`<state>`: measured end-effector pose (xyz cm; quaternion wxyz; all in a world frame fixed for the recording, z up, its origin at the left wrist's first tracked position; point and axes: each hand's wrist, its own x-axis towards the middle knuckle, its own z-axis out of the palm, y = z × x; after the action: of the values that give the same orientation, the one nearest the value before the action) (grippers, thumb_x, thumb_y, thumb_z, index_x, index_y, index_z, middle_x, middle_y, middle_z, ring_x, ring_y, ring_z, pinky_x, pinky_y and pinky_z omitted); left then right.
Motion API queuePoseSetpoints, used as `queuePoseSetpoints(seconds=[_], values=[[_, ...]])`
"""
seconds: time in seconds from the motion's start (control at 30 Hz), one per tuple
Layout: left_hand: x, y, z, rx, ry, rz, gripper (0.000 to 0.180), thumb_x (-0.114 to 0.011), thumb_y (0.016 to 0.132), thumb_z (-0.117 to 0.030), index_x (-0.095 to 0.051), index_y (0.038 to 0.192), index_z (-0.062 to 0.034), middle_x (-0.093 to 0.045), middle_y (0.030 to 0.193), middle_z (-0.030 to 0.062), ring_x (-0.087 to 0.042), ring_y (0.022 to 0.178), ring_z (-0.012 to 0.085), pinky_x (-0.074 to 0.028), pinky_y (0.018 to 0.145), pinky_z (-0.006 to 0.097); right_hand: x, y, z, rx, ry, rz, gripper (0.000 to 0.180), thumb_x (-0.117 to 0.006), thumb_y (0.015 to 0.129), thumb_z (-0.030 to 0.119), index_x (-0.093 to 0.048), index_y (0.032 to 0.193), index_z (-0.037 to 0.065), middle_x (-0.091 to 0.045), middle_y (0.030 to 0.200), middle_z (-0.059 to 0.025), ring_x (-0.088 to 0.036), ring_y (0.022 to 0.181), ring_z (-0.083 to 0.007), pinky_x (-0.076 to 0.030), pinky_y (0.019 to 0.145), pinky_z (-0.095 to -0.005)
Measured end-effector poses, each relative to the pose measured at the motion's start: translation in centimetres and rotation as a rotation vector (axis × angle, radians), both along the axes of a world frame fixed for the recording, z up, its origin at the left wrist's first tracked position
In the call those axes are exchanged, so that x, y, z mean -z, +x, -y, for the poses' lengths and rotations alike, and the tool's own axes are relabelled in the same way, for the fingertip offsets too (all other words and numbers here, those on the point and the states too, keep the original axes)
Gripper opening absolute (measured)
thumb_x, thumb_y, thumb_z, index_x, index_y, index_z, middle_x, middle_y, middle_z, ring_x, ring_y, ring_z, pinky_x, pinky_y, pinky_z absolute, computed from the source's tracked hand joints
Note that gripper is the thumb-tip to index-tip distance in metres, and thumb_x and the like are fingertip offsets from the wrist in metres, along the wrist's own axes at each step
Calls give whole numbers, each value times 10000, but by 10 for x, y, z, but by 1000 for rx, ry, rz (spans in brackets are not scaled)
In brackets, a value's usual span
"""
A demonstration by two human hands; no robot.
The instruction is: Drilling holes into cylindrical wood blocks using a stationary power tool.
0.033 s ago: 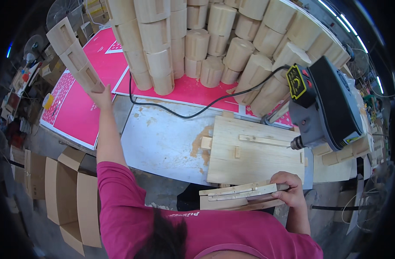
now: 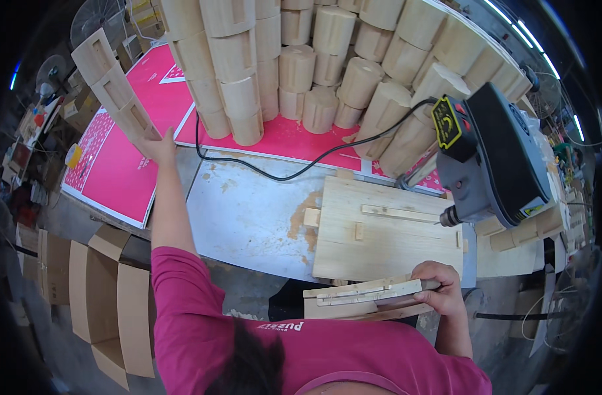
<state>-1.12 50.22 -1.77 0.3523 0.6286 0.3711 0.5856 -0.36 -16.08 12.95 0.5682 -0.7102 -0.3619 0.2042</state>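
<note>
The flat pale plywood panel with thin raised battens (image 2: 363, 293) sits at the near edge of the surface, on top of similar flat pieces, its right end gripped by the right hand (image 2: 439, 286); the fingers curl closed over that end. The left hand (image 2: 157, 146) is extended far forward, fingers spread against the lower end of a notched, angular pale wood column (image 2: 113, 85). Beyond the panel lies a smooth rectangular wooden jig board (image 2: 386, 230) on the scuffed grey metal surface (image 2: 248, 210). A grey and black drill press head (image 2: 492, 158) overhangs the board. A black cable (image 2: 281, 174) curves across the surface. Stacked rounded wooden blocks (image 2: 301, 66) stand on a glossy pink sheet (image 2: 116, 164).
</note>
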Motion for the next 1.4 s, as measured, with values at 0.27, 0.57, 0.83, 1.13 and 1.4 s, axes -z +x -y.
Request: queuePoseSetpoints(seconds=[0.27,0.57,0.83,1.13,1.4], values=[[-34,56,83,-150,94,-208,686,-772,608,-266,-463,1127,59,-568,1019,195,-563,947,275,-446,810,340,-6,-10,57,202,101,40,273,-730,614,140,-599,793,-19,-600,746,-104,-567,699,-218,-435,648,-311],[-66,99,242,129,79,77,384,-642,729,-147,-510,1062,-9,-540,628,40,-530,565,142,-450,580,282,2,2,75,180,152,46,264,-736,628,150,-599,784,-13,-596,734,-100,-558,694,-209,-431,638,-300],[-33,187,302,389,-61,-323,722,-757,605,-229,-383,1182,-9,-501,1080,169,-517,1000,292,-435,854,360,7,1,103,235,141,48,275,-737,657,181,-575,792,5,-596,752,-95,-545,717,-201,-432,681,-317],[-30,222,315,351,-215,-467,863,-786,477,-272,-343,1168,-2,-417,1188,230,-462,1080,354,-411,906,397,5,1,123,302,145,58,236,-737,635,96,-604,797,-12,-608,740,-95,-572,705,-202,-442,640,-290],[-63,172,323,385,101,-13,738,-775,482,-233,-413,1085,-8,-540,1010,166,-553,935,298,-446,808,369,19,12,136,347,167,3,306,-743,651,209,-582,818,11,-597,776,-85,-552,748,-192,-432,705,-307]])
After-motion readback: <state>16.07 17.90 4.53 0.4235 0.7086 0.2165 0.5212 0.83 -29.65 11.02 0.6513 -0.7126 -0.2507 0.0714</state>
